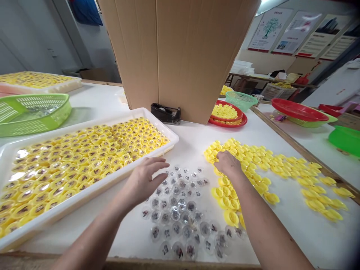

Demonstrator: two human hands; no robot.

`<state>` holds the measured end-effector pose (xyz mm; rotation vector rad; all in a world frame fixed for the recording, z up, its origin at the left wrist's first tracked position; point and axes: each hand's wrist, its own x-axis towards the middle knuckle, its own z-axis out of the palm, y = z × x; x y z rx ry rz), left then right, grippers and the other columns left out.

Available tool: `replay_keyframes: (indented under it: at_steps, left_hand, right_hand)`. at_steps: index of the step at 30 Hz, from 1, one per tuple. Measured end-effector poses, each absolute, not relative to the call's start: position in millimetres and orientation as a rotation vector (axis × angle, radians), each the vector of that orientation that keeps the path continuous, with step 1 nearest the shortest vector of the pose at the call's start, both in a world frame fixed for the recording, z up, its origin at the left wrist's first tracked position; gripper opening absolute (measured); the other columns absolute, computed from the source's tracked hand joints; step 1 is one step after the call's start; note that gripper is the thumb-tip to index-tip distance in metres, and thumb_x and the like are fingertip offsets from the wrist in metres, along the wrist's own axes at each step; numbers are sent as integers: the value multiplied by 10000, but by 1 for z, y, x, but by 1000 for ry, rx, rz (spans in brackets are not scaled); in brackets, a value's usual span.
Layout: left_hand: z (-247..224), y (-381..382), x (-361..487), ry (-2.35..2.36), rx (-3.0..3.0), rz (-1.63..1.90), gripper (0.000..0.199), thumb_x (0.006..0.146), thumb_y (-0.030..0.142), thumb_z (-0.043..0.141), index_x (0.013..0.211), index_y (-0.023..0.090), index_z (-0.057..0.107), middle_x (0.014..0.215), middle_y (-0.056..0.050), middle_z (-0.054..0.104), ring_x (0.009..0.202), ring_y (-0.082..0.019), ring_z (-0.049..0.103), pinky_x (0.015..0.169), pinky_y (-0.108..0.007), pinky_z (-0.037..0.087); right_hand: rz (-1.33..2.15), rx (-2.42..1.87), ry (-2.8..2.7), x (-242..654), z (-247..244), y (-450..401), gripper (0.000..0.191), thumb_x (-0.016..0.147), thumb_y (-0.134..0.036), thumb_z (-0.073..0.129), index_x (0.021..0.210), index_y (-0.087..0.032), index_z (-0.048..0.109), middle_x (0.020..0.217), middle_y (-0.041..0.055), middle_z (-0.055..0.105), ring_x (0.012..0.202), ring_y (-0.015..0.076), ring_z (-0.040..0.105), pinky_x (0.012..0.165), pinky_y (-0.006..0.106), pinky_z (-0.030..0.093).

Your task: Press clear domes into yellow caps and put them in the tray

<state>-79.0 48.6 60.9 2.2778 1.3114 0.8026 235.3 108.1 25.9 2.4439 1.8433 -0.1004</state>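
Head view looks down on a white work surface (191,150), with both bare hands over loose parts. The left hand (142,182) hovers just beside a spread of clear plastic domes (176,213), each with a small dark item inside. Its fingers (157,162) stretch apart, fairly wide, and hold nothing visible. The right hand (227,164) rests on the near edge of a loose scatter of yellow caps (253,165), which curves across the surface to the right of the domes. Its fingers (222,159) curl down among the caps, and I cannot tell whether they hold one.

Left of the domes, a white tray (70,204) holds rows of yellow caps fitted with clear domes. Beyond it lie a green plastic basket (33,114) and a second loaded tray (39,86). A black tape dispenser (165,113) sits against a tall cardboard box (180,48). To the box's right, a red tray (233,123) carries more yellow caps, and a teal basket (241,100) stands behind it.
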Motion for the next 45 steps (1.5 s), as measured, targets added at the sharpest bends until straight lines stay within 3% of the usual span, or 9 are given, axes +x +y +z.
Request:
replay_keyframes:
  at_steps: [8,16,21,24,28,31,34,40,45]
  left_hand:
    - [27,44,-61,1246,2033,787,216,824,266,524,973,212,671,1054,-69,654,850,-186,610,699,-276,492]
    - [6,44,-65,1340,1633,846,209,809,323,548,912,191,673,845,-53,670,720,-170,583,677,-291,464]
    - [4,37,-51,1000,900,902,305,842,342,534,1073,147,577,990,-103,629,717,-157,617,658,-285,509]
    - [3,32,-44,781,545,805,351,872,304,513,1184,143,509,943,-112,627,712,-162,648,659,-274,529]
    - [2,33,-46,621,418,771,210,877,193,508,1035,79,584,788,-84,620,625,-104,623,583,-166,515]
    - [4,38,-51,643,398,828,171,889,196,482,1003,101,567,790,-101,641,598,-113,630,525,-149,500]
    - [6,42,-54,677,382,872,142,904,224,456,986,139,534,793,-114,660,576,-120,631,495,-151,489]
    - [8,45,-58,667,358,898,222,924,232,406,1042,105,546,863,-163,672,573,-116,630,510,-161,501]
    - [4,44,-59,616,362,888,242,872,153,505,1099,99,570,954,-156,664,650,-121,652,582,-156,527]
  right_hand:
    - [-128,2357,1874,232,23,103,199,754,-223,550,930,-213,643,1040,81,597,858,213,601,632,293,419]
    - [-56,2323,1977,211,30,92,163,737,-93,507,752,-159,656,858,94,636,740,195,606,581,271,390]
    - [-56,2194,2323,165,53,50,142,813,-174,495,723,-197,601,840,26,609,759,147,566,645,249,402]
    - [-206,1930,2809,129,62,24,122,808,-134,520,716,-190,577,788,21,582,741,142,547,672,251,412]
    - [-463,1765,3081,109,60,18,96,803,-130,556,734,-191,581,786,18,568,739,144,547,666,252,427]
    - [-517,1996,2925,129,50,39,65,837,-196,553,824,-205,616,859,25,598,796,143,570,707,241,440]
    - [-315,2287,2616,163,30,68,172,817,-109,513,902,-169,650,945,85,606,849,182,580,787,301,425]
    - [-403,2336,2441,196,-7,93,151,648,-140,679,791,-188,670,817,43,616,735,175,594,665,272,432]
    - [-505,2434,2476,187,-3,82,61,684,-164,642,676,-197,590,604,-29,583,549,132,560,544,239,430]
